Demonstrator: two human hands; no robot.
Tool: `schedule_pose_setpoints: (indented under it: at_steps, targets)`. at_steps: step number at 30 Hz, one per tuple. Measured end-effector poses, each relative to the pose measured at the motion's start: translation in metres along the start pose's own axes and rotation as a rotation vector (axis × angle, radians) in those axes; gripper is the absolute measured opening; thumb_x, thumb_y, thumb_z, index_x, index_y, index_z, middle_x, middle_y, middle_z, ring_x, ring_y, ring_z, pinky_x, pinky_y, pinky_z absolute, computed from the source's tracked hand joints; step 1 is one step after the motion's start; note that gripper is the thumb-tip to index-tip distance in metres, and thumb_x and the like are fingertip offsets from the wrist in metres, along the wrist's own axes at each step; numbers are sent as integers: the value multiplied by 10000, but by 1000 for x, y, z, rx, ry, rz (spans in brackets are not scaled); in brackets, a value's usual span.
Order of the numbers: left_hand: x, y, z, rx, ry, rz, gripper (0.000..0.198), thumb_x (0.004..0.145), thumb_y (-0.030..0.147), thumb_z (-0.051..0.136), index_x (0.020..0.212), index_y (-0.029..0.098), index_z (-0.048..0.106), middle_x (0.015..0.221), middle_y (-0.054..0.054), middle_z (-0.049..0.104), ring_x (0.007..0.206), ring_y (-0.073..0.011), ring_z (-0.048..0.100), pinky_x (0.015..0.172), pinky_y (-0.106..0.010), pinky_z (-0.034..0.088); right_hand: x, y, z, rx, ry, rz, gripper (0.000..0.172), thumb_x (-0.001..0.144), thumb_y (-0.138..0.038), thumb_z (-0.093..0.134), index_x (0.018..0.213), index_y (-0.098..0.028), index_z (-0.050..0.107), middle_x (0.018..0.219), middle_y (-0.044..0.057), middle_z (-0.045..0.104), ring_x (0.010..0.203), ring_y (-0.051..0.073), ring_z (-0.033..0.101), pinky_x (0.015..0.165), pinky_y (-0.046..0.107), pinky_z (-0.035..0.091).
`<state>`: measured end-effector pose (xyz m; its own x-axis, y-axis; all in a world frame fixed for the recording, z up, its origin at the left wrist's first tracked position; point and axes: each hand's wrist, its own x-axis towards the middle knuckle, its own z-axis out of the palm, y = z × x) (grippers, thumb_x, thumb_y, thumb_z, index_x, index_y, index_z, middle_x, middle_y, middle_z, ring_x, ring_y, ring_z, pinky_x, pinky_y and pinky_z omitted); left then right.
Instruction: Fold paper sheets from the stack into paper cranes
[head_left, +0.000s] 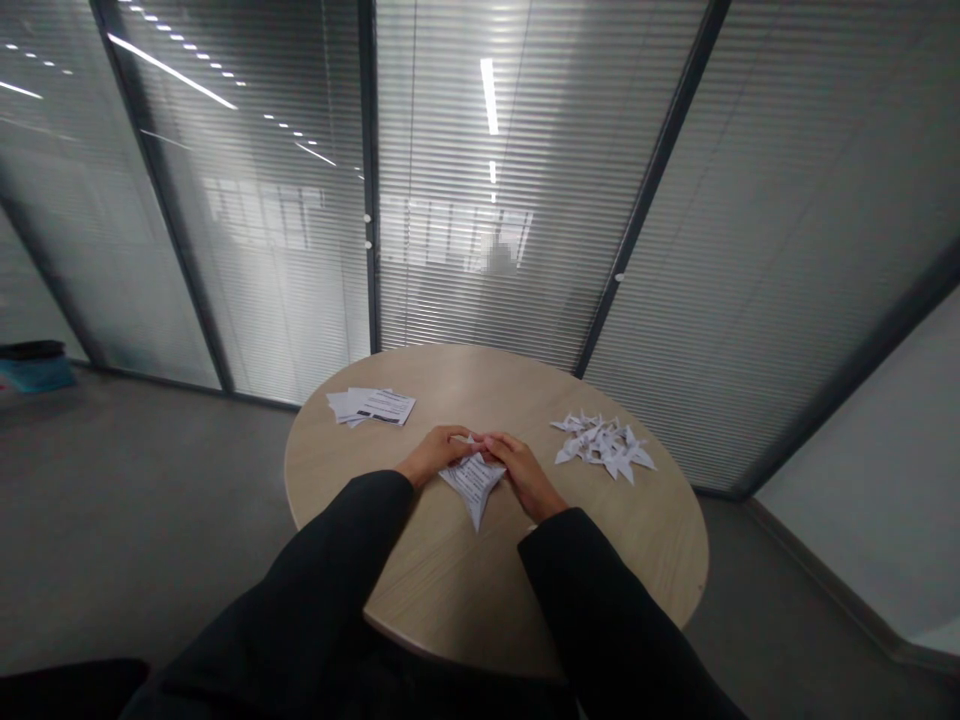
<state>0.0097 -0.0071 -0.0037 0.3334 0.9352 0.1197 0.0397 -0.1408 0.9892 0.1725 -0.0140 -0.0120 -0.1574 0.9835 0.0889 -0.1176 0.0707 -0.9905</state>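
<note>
Near the middle of the round wooden table, a partly folded sheet of printed paper (474, 483) lies between my hands, its pointed end toward me. My left hand (441, 450) holds the far left part of the paper, fingers bent inward. From the other side my right hand (517, 465) grips its far right part. The fingertips of both hands meet at the paper's far end, where they cover some of the folds.
On the round table (480, 380), flat printed sheets (382, 405) lie at the back left. A pile of several folded white paper shapes (604, 445) sits at the right. Glass panels with blinds (480, 300) stand behind. A blue bin (36, 370) is on the floor far left.
</note>
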Motion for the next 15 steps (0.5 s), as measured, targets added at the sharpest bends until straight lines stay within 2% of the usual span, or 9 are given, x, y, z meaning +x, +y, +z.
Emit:
schedule_pose_setpoints:
  at_steps: [4, 8, 11, 15]
  targets:
    - [1, 1, -4, -39, 112, 30, 554, 589, 452, 732, 997, 96, 617, 433, 81, 417, 398, -59, 354, 429, -194, 211, 0, 0, 0, 71, -24, 27, 271, 665, -323, 665, 905, -207, 617, 830, 25, 679, 793, 186, 630, 644, 273, 484]
    - [-2, 3, -6, -129, 187, 8, 545, 588, 417, 749, 1012, 106, 605, 493, 38, 537, 444, -86, 462, 458, -200, 301, -2, -3, -1, 168, -138, -1, 296, 736, -439, 626, 919, -206, 622, 943, 53, 674, 867, 209, 627, 709, 321, 496]
    - [-3, 4, -8, -234, 210, -30, 525, 581, 374, 768, 1001, 108, 598, 609, -25, 640, 537, -136, 569, 526, -239, 405, -4, -7, -2, 198, -226, 15, 334, 753, -484, 613, 916, -194, 647, 957, 68, 670, 884, 216, 622, 727, 330, 494]
    - [-1, 0, -14, -360, 173, -43, 453, 582, 293, 783, 951, 99, 606, 720, -77, 688, 623, -167, 627, 597, -271, 463, -7, -11, -2, 181, -301, -6, 329, 709, -406, 685, 981, -224, 656, 1001, 58, 665, 917, 229, 621, 760, 341, 496]
